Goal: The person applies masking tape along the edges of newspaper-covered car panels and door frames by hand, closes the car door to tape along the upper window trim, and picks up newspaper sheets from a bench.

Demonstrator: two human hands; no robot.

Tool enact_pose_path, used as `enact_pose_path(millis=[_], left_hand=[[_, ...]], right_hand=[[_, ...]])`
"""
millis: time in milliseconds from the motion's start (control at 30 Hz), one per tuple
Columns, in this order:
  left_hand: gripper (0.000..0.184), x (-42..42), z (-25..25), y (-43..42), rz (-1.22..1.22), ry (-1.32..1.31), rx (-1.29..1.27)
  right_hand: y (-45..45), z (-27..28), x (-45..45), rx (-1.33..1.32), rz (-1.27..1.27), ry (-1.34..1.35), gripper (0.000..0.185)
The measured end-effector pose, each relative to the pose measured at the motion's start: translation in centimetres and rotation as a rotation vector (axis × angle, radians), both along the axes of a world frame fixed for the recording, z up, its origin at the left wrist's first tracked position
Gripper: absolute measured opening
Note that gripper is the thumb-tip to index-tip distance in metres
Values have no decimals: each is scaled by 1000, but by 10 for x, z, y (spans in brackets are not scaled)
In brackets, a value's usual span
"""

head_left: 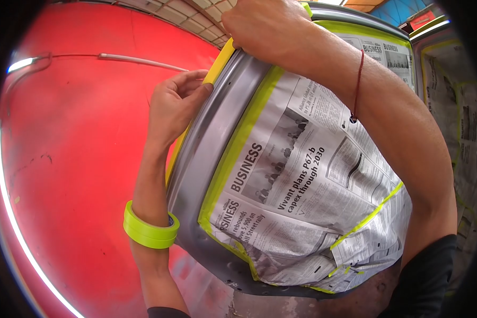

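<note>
A grey car door stands tilted in front of me, its inner face covered with newspaper. Lime-green masking tape borders the paper. A yellow strip runs along the door's left edge. My left hand is closed at that edge, thumb on the strip and fingers curled beside it. Higher up, my right hand is closed against the top of the strip; what its fingers grip is hidden. Lime-green tape rolls hang around my left wrist like a bangle.
A red wall fills the left side, with a long light tube and a pipe on it. At right stands another paper-masked panel. Concrete floor shows below the door.
</note>
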State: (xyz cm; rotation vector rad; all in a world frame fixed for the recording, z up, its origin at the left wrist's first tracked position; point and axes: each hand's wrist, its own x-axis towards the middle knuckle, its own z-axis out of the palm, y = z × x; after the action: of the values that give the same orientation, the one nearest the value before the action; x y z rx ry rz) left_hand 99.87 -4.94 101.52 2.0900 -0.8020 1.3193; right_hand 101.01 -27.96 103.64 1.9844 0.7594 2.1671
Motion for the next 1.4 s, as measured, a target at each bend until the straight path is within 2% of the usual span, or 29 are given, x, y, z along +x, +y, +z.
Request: enact_pose_path(millis=[233,500,1067,1267,1400], left_hand=[[39,-2,5,-4,40,17,-13],[46,9,13,-5,74,-14,3],[28,15,22,-46,154,-183,27],[28,23,32,-45,107,-180,84],[28,23,35,-46,186,-234,114]], right_hand=[[8,6,-6,26,-98,163,16],[6,2,2,32,-17,102,16],[11,7,2,36,-50,101,16],[10,5,-4,29,-68,141,16],[11,4,12,28,-20,-10,16]])
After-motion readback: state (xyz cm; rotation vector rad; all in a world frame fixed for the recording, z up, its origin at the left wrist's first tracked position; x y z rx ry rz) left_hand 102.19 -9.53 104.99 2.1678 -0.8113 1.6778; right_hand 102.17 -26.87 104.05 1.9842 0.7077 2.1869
